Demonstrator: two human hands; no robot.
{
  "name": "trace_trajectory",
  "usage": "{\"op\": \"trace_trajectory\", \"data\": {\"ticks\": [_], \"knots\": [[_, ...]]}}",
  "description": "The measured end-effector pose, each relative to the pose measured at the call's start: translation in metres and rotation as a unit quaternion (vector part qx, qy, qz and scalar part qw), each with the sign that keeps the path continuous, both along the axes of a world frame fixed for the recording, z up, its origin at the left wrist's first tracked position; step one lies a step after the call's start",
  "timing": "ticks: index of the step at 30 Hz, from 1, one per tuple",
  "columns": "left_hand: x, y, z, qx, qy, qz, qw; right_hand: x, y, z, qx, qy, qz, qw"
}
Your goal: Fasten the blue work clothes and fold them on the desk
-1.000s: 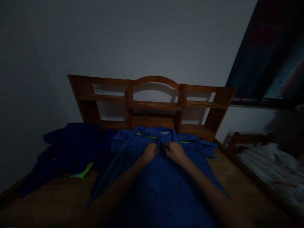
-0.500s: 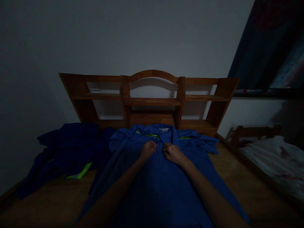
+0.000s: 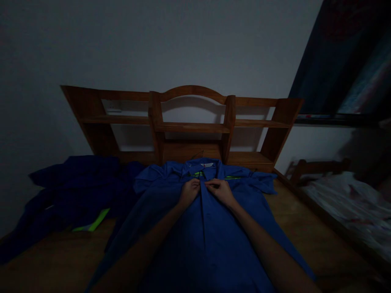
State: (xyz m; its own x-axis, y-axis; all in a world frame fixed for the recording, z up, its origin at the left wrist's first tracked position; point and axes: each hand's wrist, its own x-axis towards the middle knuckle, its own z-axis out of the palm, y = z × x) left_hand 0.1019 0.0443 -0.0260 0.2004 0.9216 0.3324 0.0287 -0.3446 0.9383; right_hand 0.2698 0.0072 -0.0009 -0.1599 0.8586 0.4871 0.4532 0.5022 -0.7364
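Note:
A blue work shirt (image 3: 235,236) lies spread face up on the wooden surface, its collar (image 3: 218,165) towards the shelf and a white label inside the neck. Just below the collar, my left hand (image 3: 190,191) is closed in a pinch on the left edge of the front placket. Facing it, my right hand (image 3: 220,190) pinches the placket's other side with thumb and forefinger. The cloth rises slightly in a fold between the two hands. Any button under the fingertips is too small and dark to make out.
A crumpled dark blue garment (image 3: 82,191) with a yellow-green stripe lies at the left. Behind the shirt stands a wooden shelf (image 3: 192,128) against the wall. At the right are a wooden rail (image 3: 324,166) and whitish plastic-like sheeting (image 3: 351,199). The room is dim.
My hands have come closer together at the placket, and the cloth there now lifts into a fold. The view has shifted slightly to the right.

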Motion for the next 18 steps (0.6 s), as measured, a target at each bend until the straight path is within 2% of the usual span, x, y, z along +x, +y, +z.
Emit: {"op": "trace_trajectory", "data": {"ticks": [6,11,18], "knots": [[-0.003,-0.001,-0.008,-0.020,-0.004,0.016,1.000,-0.001,-0.003,-0.006,-0.022,-0.006,-0.003,1.000],[-0.005,-0.003,-0.006,-0.048,-0.018,0.027,0.998,-0.005,0.002,-0.010,-0.038,0.002,0.012,0.999],[-0.008,-0.020,0.002,-0.174,-0.093,0.005,0.980,-0.005,0.010,-0.016,-0.044,-0.010,0.008,0.999]]}}
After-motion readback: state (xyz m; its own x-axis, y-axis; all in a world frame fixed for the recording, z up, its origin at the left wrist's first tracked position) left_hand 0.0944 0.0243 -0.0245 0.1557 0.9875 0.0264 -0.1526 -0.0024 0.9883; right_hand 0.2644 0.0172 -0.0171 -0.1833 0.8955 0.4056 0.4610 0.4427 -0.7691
